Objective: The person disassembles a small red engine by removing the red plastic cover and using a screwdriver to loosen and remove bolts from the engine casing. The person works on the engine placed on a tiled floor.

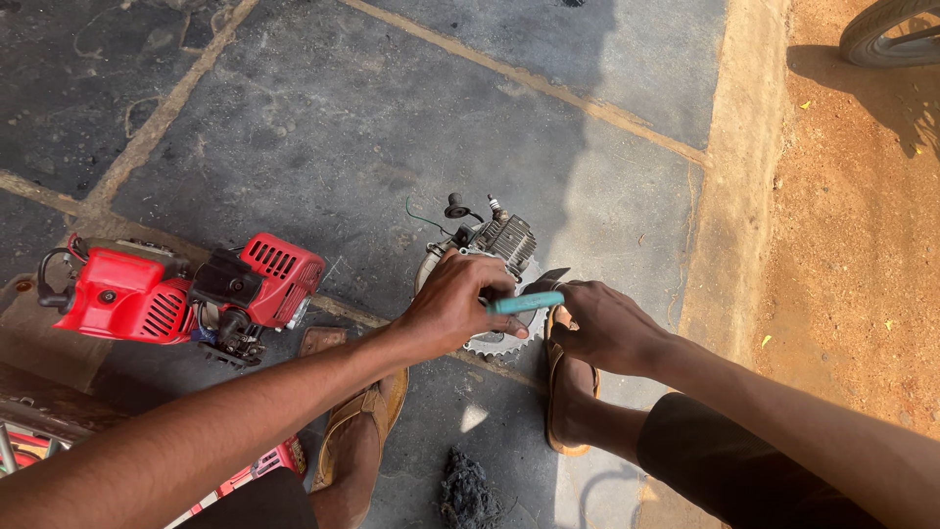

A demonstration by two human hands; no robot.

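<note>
Your left hand (452,306) is closed down over the top of the small grey engine (494,257), which sits on the dark stone floor (323,127) between your sandalled feet, and your right hand (607,325) is clamped on a teal-handled knife (529,299) laid across its toothed sprocket (497,343). Keep the left hand pressing firmly so the engine cannot rock, and work the blade away from those fingers. Its finned cylinder is dull grey, a spark plug and thin green wire standing behind; a red engine (176,292) lies off to your left.
</note>
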